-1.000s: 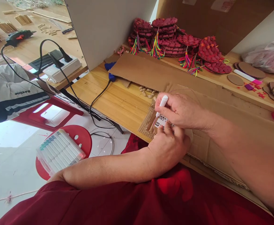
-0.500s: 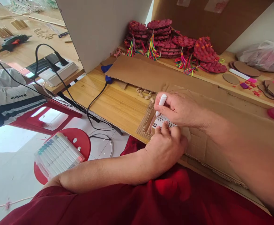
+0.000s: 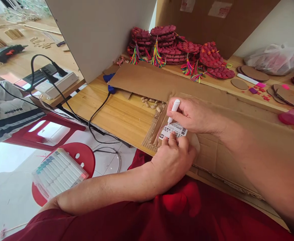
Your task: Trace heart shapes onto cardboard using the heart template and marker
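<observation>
A white marker [image 3: 175,107] leans in my right hand [image 3: 187,112], its fingers closed around the barrel. The marker's lower end meets the upper left edge of a round cardboard piece [image 3: 195,142]. That piece bears a white printed label [image 3: 177,129] with a barcode, and it lies on a larger cardboard sheet [image 3: 219,147]. My left hand [image 3: 173,155] presses down on the round piece with its fingertips spread over the label. Its thumb is hidden. The mark left by the marker is mostly hidden by my hands.
Stacked dark-pink discs [image 3: 170,50] with colourful tassels stand at the back. Cardboard ovals [image 3: 239,84] and another marker [image 3: 252,80] lie right. A boxed marker set [image 3: 60,172] rests on a red stool [image 3: 86,154]. A black cable [image 3: 96,115] crosses the table's left side; peanuts [image 3: 152,102] lie near the sheet.
The camera view has shifted slightly. More of the label and its barcode now shows between my hands. My right hand still holds the marker at the round piece's edge; the left keeps pressing.
</observation>
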The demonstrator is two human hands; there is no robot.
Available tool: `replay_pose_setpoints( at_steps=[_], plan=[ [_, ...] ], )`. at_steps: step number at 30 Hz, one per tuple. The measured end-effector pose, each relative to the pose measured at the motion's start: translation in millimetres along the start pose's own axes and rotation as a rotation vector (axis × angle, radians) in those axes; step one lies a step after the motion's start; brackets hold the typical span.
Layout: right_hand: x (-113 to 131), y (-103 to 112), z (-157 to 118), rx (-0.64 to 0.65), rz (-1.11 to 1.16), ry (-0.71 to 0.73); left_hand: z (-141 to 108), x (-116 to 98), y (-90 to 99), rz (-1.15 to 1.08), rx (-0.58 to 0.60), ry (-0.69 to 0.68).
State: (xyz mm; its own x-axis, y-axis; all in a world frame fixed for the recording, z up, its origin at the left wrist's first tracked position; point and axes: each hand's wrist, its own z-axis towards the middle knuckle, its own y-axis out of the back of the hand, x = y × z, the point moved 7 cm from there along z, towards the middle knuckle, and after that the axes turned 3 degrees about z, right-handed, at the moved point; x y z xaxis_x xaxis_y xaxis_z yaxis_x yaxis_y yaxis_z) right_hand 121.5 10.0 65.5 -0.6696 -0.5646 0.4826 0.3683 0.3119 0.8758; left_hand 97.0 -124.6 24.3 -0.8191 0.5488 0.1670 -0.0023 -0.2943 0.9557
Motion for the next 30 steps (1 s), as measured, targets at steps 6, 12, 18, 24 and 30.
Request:
replay_pose_setpoints(
  at_steps=[6,12,18,24,30],
  plan=[
    [-6.7,6.2,-5.1,-0.008,0.022,-0.018,0.6,0.3,0.2,-0.018,0.001,-0.001],
    [-6.6,4.2,-8.3,-0.013,0.059,-0.053,2.9,2.1,-0.6,-0.035,0.059,0.0],
    [-22.3,16.5,-16.7,-0.043,0.043,-0.085,5.5,2.0,-2.4,-0.034,0.098,-0.031],
    [-16.3,10.5,-15.8,-0.044,0.094,-0.047,6.0,4.1,-1.8,-0.02,0.128,-0.033],
    [-25.7,16.1,-22.1,-0.058,0.091,-0.062,5.8,2.9,-2.5,0.001,0.172,-0.076]
  ],
)
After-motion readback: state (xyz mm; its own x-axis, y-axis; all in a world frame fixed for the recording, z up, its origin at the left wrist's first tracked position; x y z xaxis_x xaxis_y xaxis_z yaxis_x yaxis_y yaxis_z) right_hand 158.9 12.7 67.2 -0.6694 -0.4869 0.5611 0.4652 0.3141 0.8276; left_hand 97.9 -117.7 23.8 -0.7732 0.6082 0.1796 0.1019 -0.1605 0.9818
